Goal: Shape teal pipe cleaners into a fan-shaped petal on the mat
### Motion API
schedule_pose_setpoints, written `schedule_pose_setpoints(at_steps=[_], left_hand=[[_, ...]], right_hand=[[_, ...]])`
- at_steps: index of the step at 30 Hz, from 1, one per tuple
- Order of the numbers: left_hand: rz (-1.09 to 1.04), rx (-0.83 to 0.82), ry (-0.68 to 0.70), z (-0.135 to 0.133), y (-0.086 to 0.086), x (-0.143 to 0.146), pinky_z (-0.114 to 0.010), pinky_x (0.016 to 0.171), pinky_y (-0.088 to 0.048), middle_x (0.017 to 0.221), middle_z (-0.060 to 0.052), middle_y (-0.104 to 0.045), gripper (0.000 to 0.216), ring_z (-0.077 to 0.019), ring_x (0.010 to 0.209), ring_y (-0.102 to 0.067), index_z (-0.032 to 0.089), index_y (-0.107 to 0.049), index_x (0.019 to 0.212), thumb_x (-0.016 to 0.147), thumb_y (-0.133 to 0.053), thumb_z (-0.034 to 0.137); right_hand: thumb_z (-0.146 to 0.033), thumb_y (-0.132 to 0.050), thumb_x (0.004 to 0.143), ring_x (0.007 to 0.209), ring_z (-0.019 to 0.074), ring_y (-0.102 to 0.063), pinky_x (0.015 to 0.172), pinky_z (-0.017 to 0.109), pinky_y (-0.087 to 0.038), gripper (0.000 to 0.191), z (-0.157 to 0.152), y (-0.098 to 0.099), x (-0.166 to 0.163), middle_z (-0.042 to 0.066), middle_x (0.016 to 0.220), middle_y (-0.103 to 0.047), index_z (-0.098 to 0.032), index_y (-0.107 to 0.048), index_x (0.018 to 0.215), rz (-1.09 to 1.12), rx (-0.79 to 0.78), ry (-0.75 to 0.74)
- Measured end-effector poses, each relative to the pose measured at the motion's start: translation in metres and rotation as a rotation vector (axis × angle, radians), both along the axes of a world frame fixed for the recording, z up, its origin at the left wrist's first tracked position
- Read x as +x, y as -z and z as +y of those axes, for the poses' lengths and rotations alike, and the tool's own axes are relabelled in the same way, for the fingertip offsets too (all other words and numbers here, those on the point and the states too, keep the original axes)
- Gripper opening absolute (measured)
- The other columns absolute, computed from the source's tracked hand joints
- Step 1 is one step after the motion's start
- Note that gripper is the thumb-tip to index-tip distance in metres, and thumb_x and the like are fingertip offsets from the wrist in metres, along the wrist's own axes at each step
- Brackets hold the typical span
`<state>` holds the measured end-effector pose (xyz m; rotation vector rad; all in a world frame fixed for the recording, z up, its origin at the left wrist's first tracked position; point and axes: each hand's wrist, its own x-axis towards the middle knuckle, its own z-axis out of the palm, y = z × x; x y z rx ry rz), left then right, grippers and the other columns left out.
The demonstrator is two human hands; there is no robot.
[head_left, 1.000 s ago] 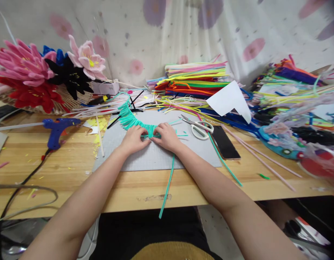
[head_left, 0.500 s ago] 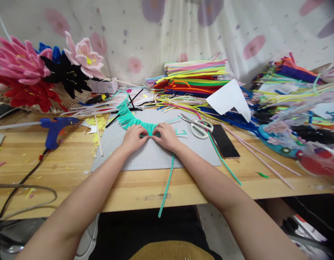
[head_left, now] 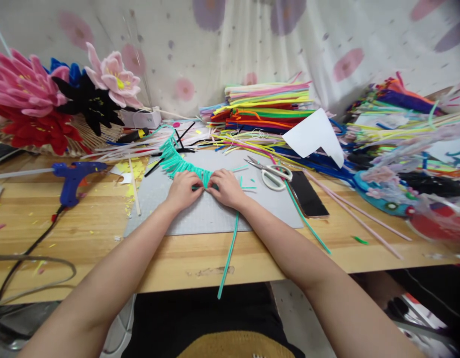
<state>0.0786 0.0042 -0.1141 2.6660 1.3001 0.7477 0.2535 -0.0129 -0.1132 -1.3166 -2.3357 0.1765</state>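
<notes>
A curved fringe of turquoise pipe cleaners (head_left: 174, 161), bent into many close loops, lies on a grey mat (head_left: 200, 223). My left hand (head_left: 185, 190) pinches its near end from the left. Close beside it, my right hand (head_left: 226, 188) grips the same end, thumbs almost meeting. A loose turquoise pipe cleaner (head_left: 230, 256) runs out from under my right wrist and hangs past the table's front edge. Scissors with white handles (head_left: 275, 175) lie to the right, near short turquoise offcuts (head_left: 247, 188).
A blue glue gun (head_left: 71, 181) rests at left, below fuzzy flowers (head_left: 28, 94). Stacked coloured pipe cleaners (head_left: 267, 107) line the back, with white paper (head_left: 314, 136) before them. A black phone (head_left: 308, 195) sits right of the mat, near a turquoise strip (head_left: 310, 223).
Both hands stay at the same end of the fringe, with only slight finger movement. The whole view has shifted a little.
</notes>
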Motion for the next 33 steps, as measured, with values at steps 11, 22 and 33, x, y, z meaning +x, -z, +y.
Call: schedule_pose_setpoints(at_steps=[11,22,33], left_hand=[[0.029,-0.021,0.048,0.0031,0.0007,-0.0078,-0.036,0.075,-0.032,0.076,-0.001,-0.064,0.011,-0.0194,0.080,-0.052,0.020,-0.064,0.074,0.078,-0.058,0.028],[0.046,-0.036,0.100,0.0026,-0.0018,-0.0097,-0.037,0.075,-0.032,0.080,-0.003,-0.064,0.011,-0.0205,0.083,-0.052,0.019,-0.063,0.077,0.079,-0.053,0.019],[0.066,-0.019,0.103,-0.0011,-0.0010,-0.0101,-0.038,0.076,-0.031,0.080,-0.003,-0.063,0.010,-0.0204,0.083,-0.052,0.019,-0.060,0.077,0.080,-0.051,0.018]], right_hand=[[-0.035,-0.059,0.080,0.094,0.0205,-0.047,0.080,0.033,-0.030,0.018,-0.0022,-0.0031,-0.0013,0.006,0.093,-0.060,-0.018,-0.063,0.082,-0.029,-0.001,0.031],[-0.031,-0.056,0.082,0.093,0.0208,-0.047,0.079,0.034,-0.029,0.015,-0.0031,-0.0021,-0.0037,0.006,0.092,-0.061,-0.018,-0.063,0.080,-0.070,0.025,0.047],[-0.039,-0.054,0.083,0.092,0.0197,-0.046,0.078,0.032,-0.028,0.023,-0.0019,-0.0033,-0.0043,0.006,0.090,-0.061,-0.018,-0.062,0.080,-0.068,0.019,0.041]])
